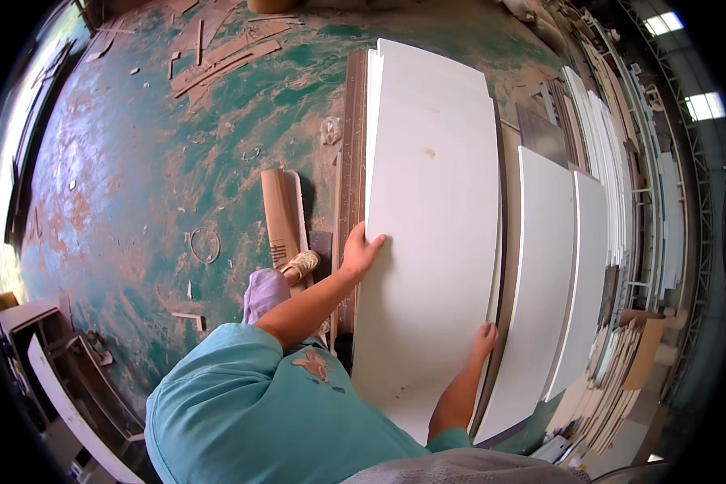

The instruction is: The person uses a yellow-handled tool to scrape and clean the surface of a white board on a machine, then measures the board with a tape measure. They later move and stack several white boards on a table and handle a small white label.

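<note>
A long white board [431, 210] lies on top of a stack in front of me, with a small brown stain on its face. My left hand [361, 252] grips its left edge, thumb on the upper face and the other fingers mostly hidden at the side. Closer to me, my right hand [484, 336] is closed on the opposite long edge, its fingertips partly hidden. Beneath the top board, at the left, show the edges of another white panel and brown boards [353, 161].
Two more white panels [536, 266] lie to the right of the stack. Beyond them stand racks of white strips [605, 169]. On the green floor [145, 177] are cardboard scraps [226, 64] and a folded cardboard piece [277, 206] near my foot. Wooden frames [89, 403] sit at lower left.
</note>
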A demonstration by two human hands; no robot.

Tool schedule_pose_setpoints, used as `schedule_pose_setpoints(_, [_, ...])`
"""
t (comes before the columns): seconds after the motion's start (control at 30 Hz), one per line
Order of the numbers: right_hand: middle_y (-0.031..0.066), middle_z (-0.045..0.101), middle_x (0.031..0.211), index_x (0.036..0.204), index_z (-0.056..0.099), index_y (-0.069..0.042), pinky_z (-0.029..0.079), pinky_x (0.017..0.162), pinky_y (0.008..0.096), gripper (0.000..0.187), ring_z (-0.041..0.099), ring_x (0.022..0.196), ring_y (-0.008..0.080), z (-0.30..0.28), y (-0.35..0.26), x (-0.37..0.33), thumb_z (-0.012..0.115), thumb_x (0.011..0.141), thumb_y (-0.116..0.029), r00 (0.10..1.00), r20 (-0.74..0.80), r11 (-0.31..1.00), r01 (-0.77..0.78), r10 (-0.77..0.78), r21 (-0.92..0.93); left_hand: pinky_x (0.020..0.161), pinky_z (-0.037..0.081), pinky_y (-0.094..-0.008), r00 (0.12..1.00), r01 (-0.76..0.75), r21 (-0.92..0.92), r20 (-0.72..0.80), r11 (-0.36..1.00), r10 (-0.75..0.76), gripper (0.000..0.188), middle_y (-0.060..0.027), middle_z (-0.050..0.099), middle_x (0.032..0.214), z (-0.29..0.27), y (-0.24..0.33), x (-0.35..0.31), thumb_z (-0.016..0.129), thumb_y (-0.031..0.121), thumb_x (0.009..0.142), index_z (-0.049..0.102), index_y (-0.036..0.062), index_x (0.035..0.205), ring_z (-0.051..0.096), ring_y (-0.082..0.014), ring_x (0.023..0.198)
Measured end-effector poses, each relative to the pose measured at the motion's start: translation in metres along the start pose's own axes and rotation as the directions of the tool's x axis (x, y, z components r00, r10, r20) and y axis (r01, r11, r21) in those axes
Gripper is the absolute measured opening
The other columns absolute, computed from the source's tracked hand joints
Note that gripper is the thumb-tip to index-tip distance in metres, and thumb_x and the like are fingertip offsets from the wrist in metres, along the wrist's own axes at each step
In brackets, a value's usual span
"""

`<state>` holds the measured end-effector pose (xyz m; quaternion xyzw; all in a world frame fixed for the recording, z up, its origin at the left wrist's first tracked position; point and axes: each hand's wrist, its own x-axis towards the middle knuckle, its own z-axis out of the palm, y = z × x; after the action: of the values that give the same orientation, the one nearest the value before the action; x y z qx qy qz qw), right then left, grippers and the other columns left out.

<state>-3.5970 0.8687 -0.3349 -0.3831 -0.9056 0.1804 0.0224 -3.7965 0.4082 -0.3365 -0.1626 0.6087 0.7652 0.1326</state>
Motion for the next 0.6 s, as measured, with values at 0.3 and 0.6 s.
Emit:
schedule_pose_setpoints(0.3, [0.0207,0.052,0.14,0.134,0.056,0.001,0.036,0.11,0.0418,0.073,0.048,0.131,0.0319,0.031,-0.101,0.118,0.053,0.093,-0.06,0.977,0.205,0.985,-0.083,0.051,0.15,0.119,0.017,-0.04,0.994,-0.098,-0.043,0.042,0.994,0.099,0.094,-0.0205,0.013,0.161,0.011,-0.032,-0.002,0.068,0.025,0.088,0.008,-0.0002,0.155,0.015,-0.0318,0.149])
schedule_pose_setpoints(0.6, [0.0199,0.056,0.136,0.136,0.052,0.005,0.04,0.106,0.0402,0.086,0.053,0.126,0.0319,0.021,-0.111,0.133,0.048,0.091,-0.069,0.947,0.215,0.939,-0.281,0.239,0.197,0.121,0.005,-0.0435,0.96,-0.263,0.112,0.128,0.958,0.249,0.089,-0.0213,0.004,0.163,0.0,-0.04,-0.002,0.055,0.036,0.094,0.003,-0.0036,0.155,-0.001,-0.0357,0.151])
